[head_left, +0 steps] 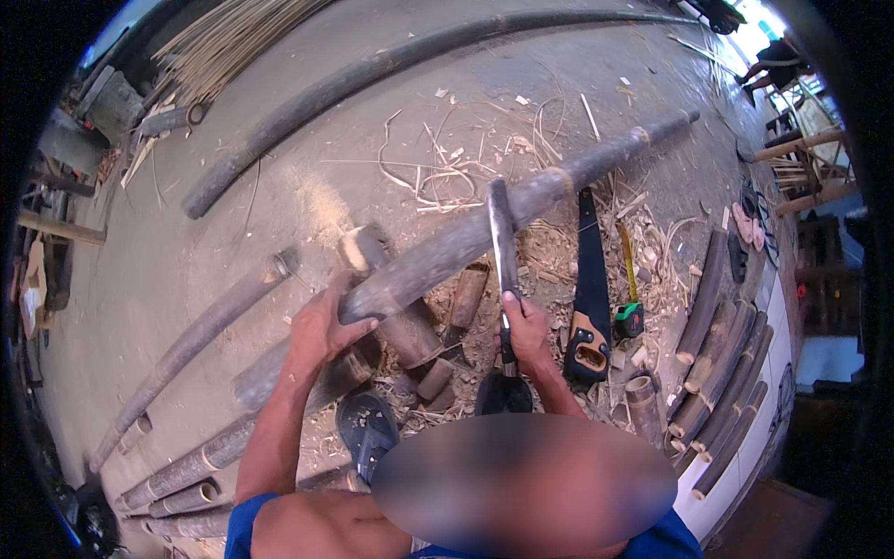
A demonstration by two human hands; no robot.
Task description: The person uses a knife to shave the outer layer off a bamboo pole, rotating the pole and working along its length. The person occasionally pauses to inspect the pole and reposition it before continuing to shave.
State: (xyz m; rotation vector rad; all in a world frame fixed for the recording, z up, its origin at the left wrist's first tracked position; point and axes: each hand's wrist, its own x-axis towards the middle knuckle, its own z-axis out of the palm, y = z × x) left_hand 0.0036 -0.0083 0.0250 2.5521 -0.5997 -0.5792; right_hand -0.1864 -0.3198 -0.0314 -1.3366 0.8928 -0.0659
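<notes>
Above the grey concrete floor (pixel 237 252), a long grey-brown bamboo pole (pixel 438 259) slants, held by the left hand (pixel 318 326), thumb spread wide; the right hand (pixel 528 331) clasps a black-handled steel knife (pixel 503 228). Probably trimming; the next stroke needs steadiness.

Your work area stands on a grey concrete floor (pixel 186 265). Ahead of you lies a long, dark, curved bamboo pole (pixel 386 63); to your left, a shorter brown bamboo pole (pixel 191 345). Fine yellow sawdust (pixel 321 212) and pale curled wood shavings (pixel 549 250) litter the surface. Among your shavings lie a black-bladed, wooden-handled handsaw (pixel 589 270) and, just beside it, a green-and-black tape measure (pixel 629 320), yellow blade extended.
</notes>
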